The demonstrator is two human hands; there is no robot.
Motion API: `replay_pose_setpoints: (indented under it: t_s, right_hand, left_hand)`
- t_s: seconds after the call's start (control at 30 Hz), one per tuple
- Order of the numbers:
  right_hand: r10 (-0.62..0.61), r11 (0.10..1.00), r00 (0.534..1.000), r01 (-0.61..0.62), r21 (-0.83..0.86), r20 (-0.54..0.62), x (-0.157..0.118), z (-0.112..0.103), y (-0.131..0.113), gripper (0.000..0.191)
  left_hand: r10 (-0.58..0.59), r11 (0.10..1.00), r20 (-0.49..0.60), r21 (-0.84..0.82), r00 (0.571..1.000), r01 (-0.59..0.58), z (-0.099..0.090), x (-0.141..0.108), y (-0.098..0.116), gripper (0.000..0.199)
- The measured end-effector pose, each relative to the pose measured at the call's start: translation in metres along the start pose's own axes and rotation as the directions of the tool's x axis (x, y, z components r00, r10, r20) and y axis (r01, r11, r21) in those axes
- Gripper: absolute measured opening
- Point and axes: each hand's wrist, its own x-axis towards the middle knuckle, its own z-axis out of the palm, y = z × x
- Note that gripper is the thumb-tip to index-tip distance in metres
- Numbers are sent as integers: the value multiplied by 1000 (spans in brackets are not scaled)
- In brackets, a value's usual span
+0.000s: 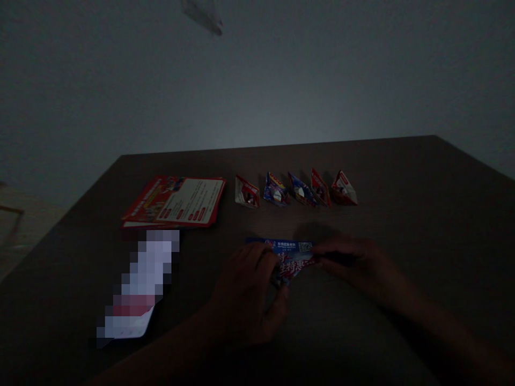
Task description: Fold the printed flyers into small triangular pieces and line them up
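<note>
A blue printed leaflet (295, 254), partly folded, lies near the front middle of the table between my two hands. Over its left end is my left hand (253, 289), with the fingers bent onto the paper and the thumb at its lower edge. My right hand (358, 262) pinches the leaflet's right end between thumb and fingertips. Behind them stand several folded paper shapes in a row, among them a red and white one (247, 192), a blue one (277, 190) and another red and white one (344, 188) at the right end.
To the left lies a stack of red and white leaflets (189, 201). A lit phone (137, 289), its screen blurred out, rests in front of the stack. The dark wooden table (402, 187) meets a pale wall (281, 80) at the back. The light is dim.
</note>
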Motion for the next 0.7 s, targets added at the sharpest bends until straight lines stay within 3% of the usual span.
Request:
replay_pose_setpoints:
  t_s: [0.3, 0.43, 0.5, 0.57, 0.63, 0.67, 0.7]
  right_hand:
    - [250, 913, 965, -261, 313, 77, 0, 6, -5, 21]
    - [293, 860, 951, -309, 406, 103, 1, 8, -9, 17]
    - [310, 854, 949, -304, 423, 57, 2, 7, -11, 15]
    - [320, 866, 947, -280, 414, -28, 2, 6, -15, 14]
    - [312, 893, 941, -243, 380, -133, 2, 5, -19, 12]
    - [300, 907, 936, -219, 360, -184, 1, 5, -21, 12]
    - [281, 920, 932, -193, 341, -230, 0, 6, -24, 12]
  left_hand:
    - [59, 998, 22, -34, 998, -58, 1, 2, -2, 30]
    - [106, 993, -103, -33, 989, -110, 1, -1, -3, 33]
    - [187, 981, -242, -3, 952, -193, -4, -6, -1, 33]
    - [335, 938, -370, 49, 867, -342, -9, -13, 5, 27]
    - [430, 894, -325, 28, 842, -446, -14, -19, 13, 17]
    - [401, 911, -223, -6, 888, -413, -14, -21, 16, 17]
    - [422, 902, -105, -53, 901, -429, -13, -22, 19, 13]
